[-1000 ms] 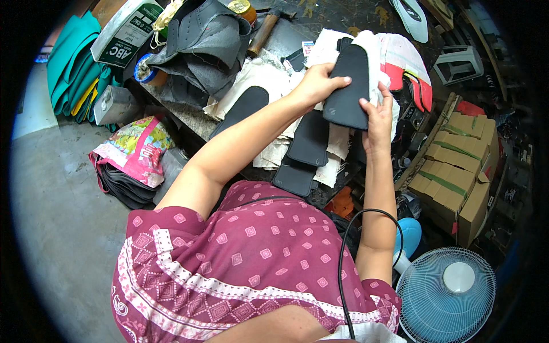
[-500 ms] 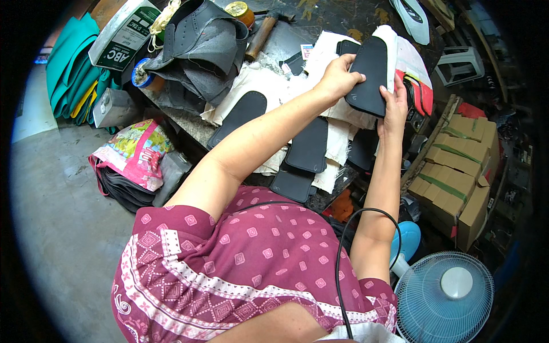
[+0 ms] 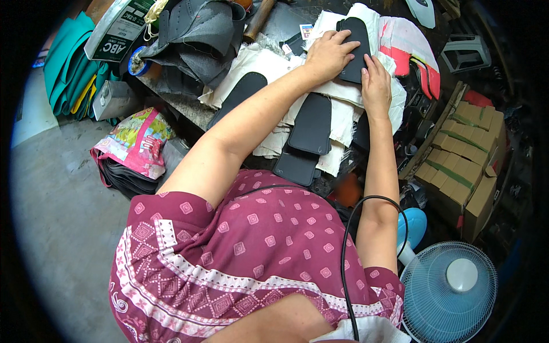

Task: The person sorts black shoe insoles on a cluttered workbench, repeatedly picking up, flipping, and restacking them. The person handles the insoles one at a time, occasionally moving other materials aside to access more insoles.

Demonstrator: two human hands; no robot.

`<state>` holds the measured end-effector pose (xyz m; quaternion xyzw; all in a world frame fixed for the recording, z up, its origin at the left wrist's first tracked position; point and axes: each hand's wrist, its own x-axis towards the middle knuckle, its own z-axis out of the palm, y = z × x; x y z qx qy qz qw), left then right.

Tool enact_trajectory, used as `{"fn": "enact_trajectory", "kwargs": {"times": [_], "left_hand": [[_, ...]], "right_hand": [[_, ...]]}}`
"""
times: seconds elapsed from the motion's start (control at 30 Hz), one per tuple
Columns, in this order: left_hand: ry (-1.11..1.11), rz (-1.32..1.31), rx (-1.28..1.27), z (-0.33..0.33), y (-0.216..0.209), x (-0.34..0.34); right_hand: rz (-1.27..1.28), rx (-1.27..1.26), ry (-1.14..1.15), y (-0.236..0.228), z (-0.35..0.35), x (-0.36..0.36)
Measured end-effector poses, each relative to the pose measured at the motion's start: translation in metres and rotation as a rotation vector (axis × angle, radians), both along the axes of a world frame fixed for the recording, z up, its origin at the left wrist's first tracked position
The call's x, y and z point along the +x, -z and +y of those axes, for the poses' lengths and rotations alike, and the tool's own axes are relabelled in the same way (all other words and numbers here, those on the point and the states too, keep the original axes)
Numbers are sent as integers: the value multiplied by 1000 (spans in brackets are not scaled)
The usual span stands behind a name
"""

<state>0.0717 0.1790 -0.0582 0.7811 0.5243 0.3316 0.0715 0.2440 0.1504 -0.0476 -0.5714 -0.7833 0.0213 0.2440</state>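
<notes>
If the loose white cloth [image 3: 343, 93] beneath our fingers [image 3: 346, 46] slides, we could skew the black sole-shaped piece [image 3: 355, 67] lying directly under them, because our left hand [image 3: 327, 57] only rests on it, fingers spread, and our right hand [image 3: 376, 88], fingers close together, merely touches its right edge.

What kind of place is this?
Probably a small workshop for cut sheet goods, maybe footwear or bags: rounded black pieces lie on frayed white cloth, near a heap of dark grey sheets and a wooden tool handle.
</notes>
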Motion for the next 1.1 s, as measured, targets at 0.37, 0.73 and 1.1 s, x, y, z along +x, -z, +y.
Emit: {"fn": "enact_trajectory", "kwargs": {"times": [0.37,0.73,1.1], "left_hand": [[18,-285,-21,-14,-29,-42],[-56,-168,-770,-186,-79,-99],[-141,-1190,-1164,-215,-42,-80]], "right_hand": [[293,-35,-34,-24,-17,7],[295,-907,-50,-59,-132,-3],[524,-906,-13,-72,-149,-23]]}}
